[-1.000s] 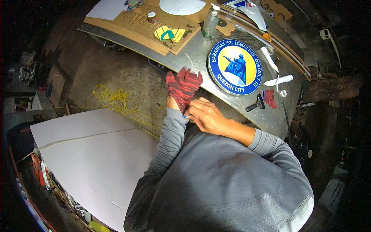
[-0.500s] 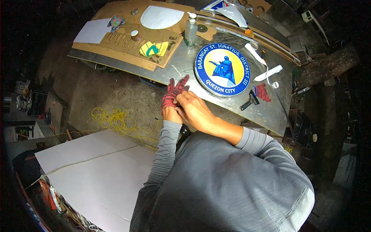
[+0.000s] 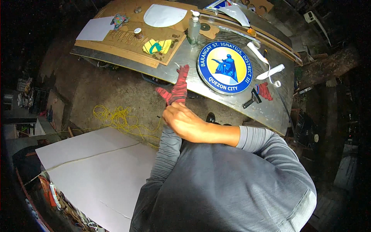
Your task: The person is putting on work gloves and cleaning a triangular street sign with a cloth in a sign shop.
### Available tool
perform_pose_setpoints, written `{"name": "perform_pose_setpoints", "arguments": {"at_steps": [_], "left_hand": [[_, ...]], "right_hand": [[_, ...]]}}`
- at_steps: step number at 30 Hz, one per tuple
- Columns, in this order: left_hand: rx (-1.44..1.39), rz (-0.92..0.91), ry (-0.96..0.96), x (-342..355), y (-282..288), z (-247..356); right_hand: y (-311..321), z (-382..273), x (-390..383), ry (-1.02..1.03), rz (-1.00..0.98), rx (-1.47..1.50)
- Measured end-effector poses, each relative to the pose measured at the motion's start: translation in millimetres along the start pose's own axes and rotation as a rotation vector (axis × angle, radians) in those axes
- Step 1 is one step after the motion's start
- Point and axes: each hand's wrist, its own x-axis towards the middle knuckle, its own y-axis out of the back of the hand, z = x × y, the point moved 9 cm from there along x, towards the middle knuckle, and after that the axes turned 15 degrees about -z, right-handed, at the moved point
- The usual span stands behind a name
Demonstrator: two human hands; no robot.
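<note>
The left hand (image 3: pixel 173 95) wears a red striped glove (image 3: pixel 180 82), fingers stretched out, thumb spread, palm empty, near the edge of the worktop (image 3: pixel 266 112). The bare right hand (image 3: pixel 181 120) curls closed on the glove's wrist end. A crumpled red glove (image 3: pixel 264 92) lies beside a black tool (image 3: pixel 252 99), near a round blue-and-yellow sign (image 3: pixel 225 67).

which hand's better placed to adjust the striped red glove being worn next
Probably the right hand: bare, it sits at the wrist end of the striped red fabric glove, which the left hand wears and can hardly tug.
</note>
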Motion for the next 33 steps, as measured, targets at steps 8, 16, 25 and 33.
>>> {"name": "perform_pose_setpoints", "arguments": {"at_steps": [8,16,25,33], "left_hand": [[-0.751,-0.161,-0.348,79,-13,99],[-0.871,-0.161,-0.336,70,-7,109],[-0.901,-0.193,-0.148,57,-29,119],[-0.33,-0.072,-0.192,59,23,69]], "right_hand": [[34,9,-11,-0.04,0.184,0.102],[25,19,-7,0.062,0.136,0.001],[11,-5,-1,0.207,0.003,0.405],[18,-11,-4,0.165,-0.202,0.2]]}}
